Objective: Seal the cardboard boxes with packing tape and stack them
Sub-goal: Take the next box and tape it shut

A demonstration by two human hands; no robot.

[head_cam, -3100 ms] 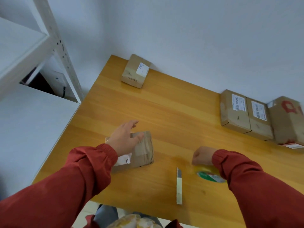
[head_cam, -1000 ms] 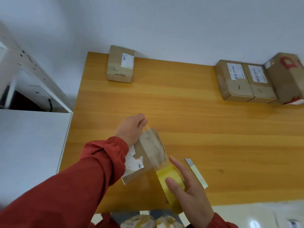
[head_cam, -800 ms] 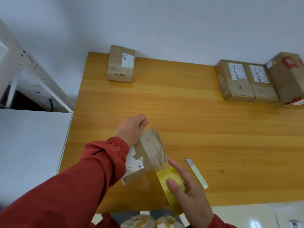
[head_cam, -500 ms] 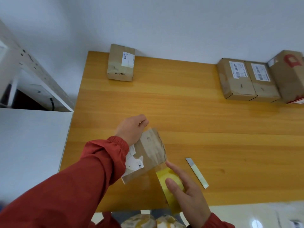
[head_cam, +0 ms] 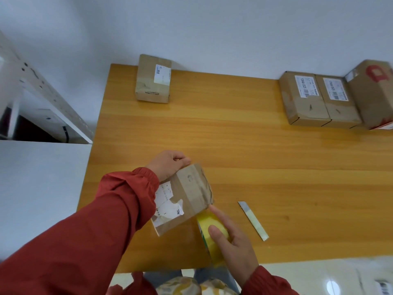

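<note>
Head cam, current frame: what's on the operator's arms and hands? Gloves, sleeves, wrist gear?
Left hand and right hand are bare, no gloves. Both arms wear long red sleeves, left sleeve and right sleeve, ending in gathered cuffs at the wrists. No watch, ring or markings show.

The gap between left hand (head_cam: 168,165) and right hand (head_cam: 234,243) is filled by the tilted box (head_cam: 189,194) the left grips and the tape roll (head_cam: 209,225) the right holds. Just right of the right hand a slim cutter blade (head_cam: 253,220) lies flat on the counter (head_cam: 234,145), clear of the fingers. Ahead of both hands runs a broad stretch of open wood. Far ahead of the left hand a lone box (head_cam: 153,78) stands; far ahead-right of the right hand three boxes (head_cam: 338,103) sit side by side. Left of the left hand the counter ends at a white shelf (head_cam: 42,177)
</note>
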